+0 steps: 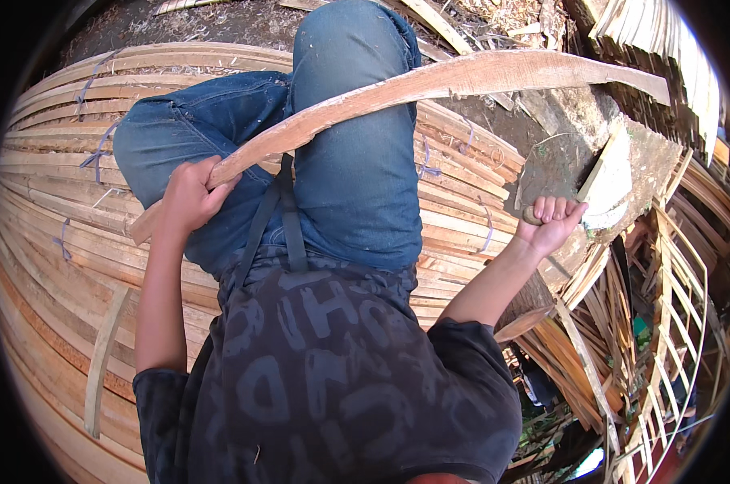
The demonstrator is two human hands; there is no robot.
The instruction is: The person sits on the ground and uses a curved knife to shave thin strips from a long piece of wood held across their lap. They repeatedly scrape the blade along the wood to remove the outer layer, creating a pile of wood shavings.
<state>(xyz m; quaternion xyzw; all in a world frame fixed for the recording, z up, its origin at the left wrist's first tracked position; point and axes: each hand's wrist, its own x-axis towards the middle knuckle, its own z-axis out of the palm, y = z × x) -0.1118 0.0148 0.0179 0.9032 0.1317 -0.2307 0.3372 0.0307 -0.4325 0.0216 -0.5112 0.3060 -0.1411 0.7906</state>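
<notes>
The person wears a black T-shirt (325,379) with large, rough-edged grey lettering across the front and a dark, mottled band at its far hem. Its left sleeve (162,411) and right sleeve (479,355) are short and loose. The left hand (194,194) and right hand (552,222) are bare. Blue denim jeans (361,177), faded paler over the thighs, carry small pale specks and visible seams. Two flat dark straps (292,234) converge over the lap, narrowing toward the far end.
</notes>
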